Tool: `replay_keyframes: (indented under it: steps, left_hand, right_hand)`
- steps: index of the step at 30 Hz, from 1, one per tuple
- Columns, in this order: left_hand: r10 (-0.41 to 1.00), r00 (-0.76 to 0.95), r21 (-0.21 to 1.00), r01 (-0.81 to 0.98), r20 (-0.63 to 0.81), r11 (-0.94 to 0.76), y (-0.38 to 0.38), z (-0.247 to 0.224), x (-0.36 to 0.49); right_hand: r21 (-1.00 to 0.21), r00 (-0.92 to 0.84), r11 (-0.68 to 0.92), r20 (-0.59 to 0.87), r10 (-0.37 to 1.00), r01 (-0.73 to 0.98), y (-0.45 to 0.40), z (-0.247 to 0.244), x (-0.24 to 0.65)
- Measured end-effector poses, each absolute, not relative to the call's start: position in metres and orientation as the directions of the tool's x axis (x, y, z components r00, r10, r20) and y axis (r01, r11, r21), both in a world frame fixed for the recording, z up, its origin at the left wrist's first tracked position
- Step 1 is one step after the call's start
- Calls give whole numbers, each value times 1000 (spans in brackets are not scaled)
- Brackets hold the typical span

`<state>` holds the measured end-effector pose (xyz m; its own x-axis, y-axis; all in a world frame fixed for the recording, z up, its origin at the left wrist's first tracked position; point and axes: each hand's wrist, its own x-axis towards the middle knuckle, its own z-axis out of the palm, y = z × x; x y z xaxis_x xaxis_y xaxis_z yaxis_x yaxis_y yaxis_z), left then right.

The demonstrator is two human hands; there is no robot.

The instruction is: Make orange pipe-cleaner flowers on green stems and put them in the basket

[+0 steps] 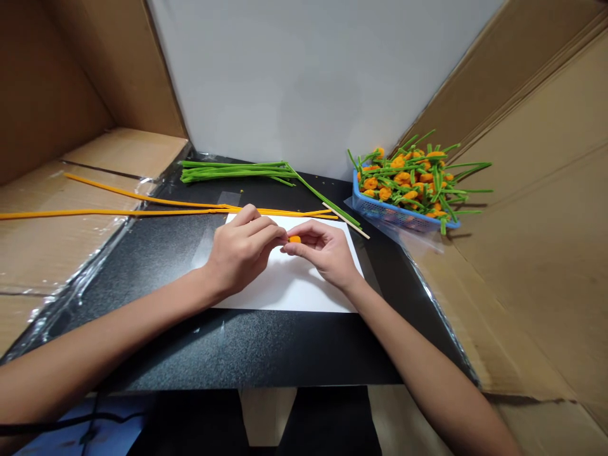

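Note:
Over the white sheet [294,285], my two hands meet at a small orange coil of pipe cleaner [295,239]. My right hand [327,250] is closed round it, thumb below and fingers above. From the left, my left hand [247,247] pinches at the coil's near side, its fingertips touching those of the right. Most of the coil is hidden by fingers. Just behind the hands lie long orange pipe cleaners [185,204], running off to the left. A thin pale stick [346,221] rests by the sheet's upper right corner.
A bundle of green pipe cleaners [232,171] lies at the back of the black table [190,354]. One green stem [327,199] slants from it. At right stands a blue basket [403,212] heaped with orange-and-green pipe-cleaner pieces [403,177]. Cardboard walls [536,209] flank both sides.

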<state>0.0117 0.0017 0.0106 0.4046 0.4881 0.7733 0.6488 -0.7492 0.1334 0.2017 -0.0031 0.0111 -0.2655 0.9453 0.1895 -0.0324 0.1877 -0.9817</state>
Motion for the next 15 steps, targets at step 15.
replay_keyframes:
  steps: [15]
  left_hand:
    - [426,771,-246,580,474,-776,6,17,2]
  right_hand:
    - [-292,-430,648,551,715,703,-1,6,210]
